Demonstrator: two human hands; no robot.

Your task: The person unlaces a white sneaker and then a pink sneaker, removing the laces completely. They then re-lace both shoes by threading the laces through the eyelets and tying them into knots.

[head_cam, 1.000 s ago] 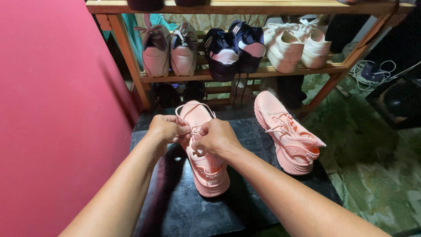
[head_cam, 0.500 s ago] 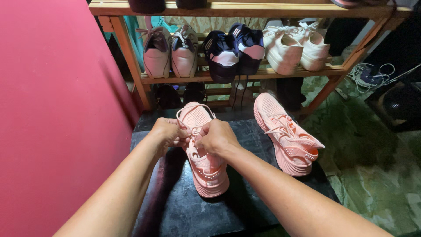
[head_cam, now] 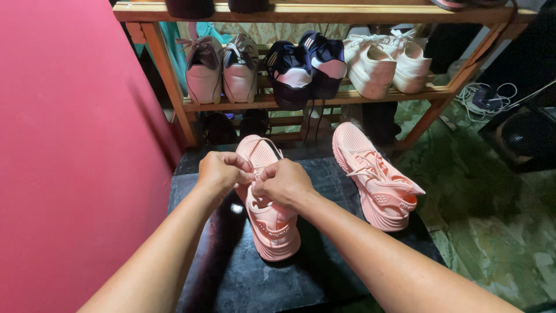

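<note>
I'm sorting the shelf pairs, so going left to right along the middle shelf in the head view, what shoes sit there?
Pale pink lace-up pair → dark navy pair with white and pink panels → white pair.

Both hands, left hand (head_cam: 221, 172) and right hand (head_cam: 284, 182), have edged slightly nearer along the pink sneaker (head_cam: 267, 208).

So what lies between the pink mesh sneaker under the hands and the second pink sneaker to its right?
In the head view, only bare dark stone slab separates the laced-up pink mesh sneaker from the second pink sneaker; nothing else sits there.
</note>
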